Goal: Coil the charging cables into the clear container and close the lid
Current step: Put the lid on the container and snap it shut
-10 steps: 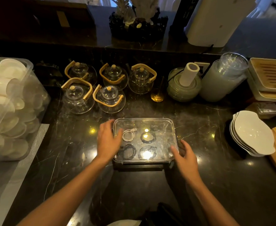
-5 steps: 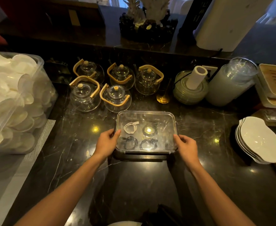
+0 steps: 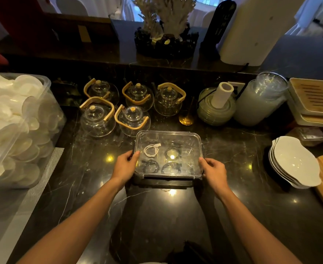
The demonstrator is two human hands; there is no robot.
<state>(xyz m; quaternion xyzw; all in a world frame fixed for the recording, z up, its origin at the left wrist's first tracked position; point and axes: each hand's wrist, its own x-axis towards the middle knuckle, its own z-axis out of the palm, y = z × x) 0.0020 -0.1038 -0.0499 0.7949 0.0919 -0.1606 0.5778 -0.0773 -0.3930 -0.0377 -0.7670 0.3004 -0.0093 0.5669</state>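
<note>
While the dark marble counter (image 3: pixel 233 197) carries 5 glass teapots (image 3: pixel 132 119) behind, the clear container (image 3: pixel 193 141) sits at centre with its lid (image 3: pixel 168 136) laid on, 4 coiled cables inside: 1 white cable (image 3: pixel 150 149), 3 black cables (image 3: pixel 173 152). The left hand (image 3: pixel 125 165) and right hand (image 3: pixel 213 171) clasp its short sides, fingers curled on the edges. Closing looks in hand; next, I judge, snapping down the side latches
</note>
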